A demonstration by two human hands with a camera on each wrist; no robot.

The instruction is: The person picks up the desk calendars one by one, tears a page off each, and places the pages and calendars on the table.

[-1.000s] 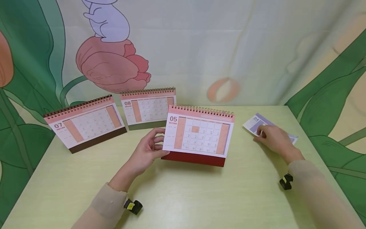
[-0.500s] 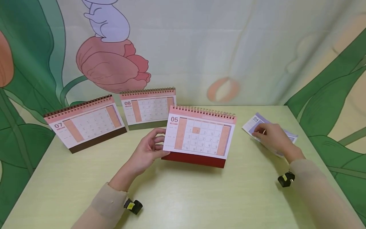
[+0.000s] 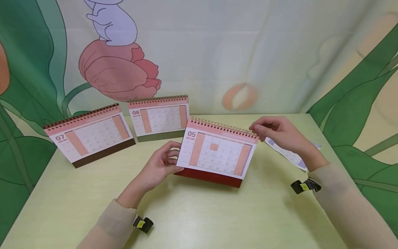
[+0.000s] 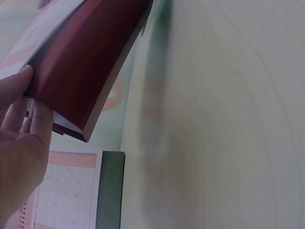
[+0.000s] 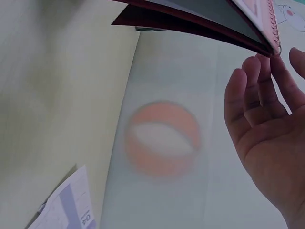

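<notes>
A desk calendar [image 3: 217,148] with a red base, showing 05, is held tilted over the table. My left hand [image 3: 160,162] grips its left edge, the thumb on the front and the other fingers behind. In the left wrist view the underside of the red base [image 4: 90,57] shows beside that hand. My right hand [image 3: 278,133] is at the top right corner of the calendar; in the right wrist view its fingertips reach the spiral end while the thumb stands apart. Behind that hand a loose calendar page [image 3: 289,154] lies on the table, partly hidden; its 04 shows in the right wrist view.
Two more desk calendars stand to the left: one marked 07 [image 3: 93,138] with a dark brown base, one marked 08 [image 3: 161,119] with a green base. A printed curtain [image 3: 199,52] hangs along the back edge of the pale table [image 3: 199,218].
My right hand has let go of the 04 page and moved left to the calendar's top corner. The calendar in my left hand has tilted slightly, its right side lower.
</notes>
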